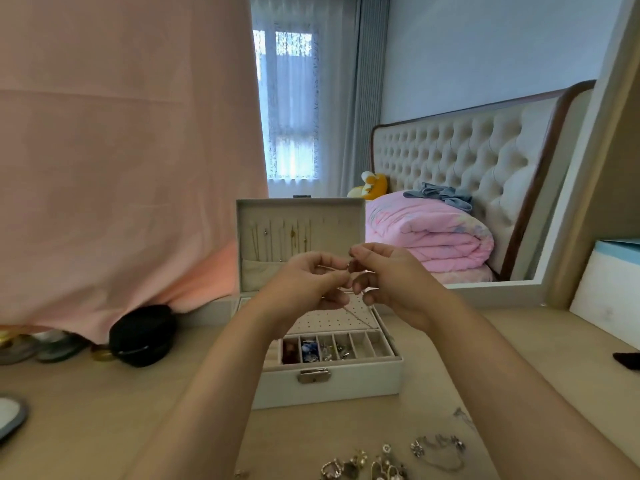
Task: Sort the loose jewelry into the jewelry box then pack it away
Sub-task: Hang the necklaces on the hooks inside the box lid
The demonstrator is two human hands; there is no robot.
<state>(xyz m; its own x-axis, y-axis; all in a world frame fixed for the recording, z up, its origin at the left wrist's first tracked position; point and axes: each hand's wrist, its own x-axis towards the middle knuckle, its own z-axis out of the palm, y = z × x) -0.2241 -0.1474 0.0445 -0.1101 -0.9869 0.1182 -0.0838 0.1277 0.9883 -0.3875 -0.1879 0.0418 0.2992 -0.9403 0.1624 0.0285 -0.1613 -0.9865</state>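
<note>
Four front compartments of the open jewelry box [346,389] at centre frame already hold pieces, while loose jewelry [381,460] lies unsorted at the bottom edge, the left hand [304,285] and right hand [391,278] both pinching what looks like a fine chain [363,318] just above the box.

I can't tell what tiny thing [349,269] my left hand [304,282] and right hand [393,275] pinch. They hide part of the jewelry box [332,388]. Some loose jewelry [381,465] is cut off below.

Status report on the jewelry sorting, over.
Left hand and right hand pinch a small jewelry piece. Open jewelry box below. More loose jewelry unsorted. Nothing blocking.
</note>
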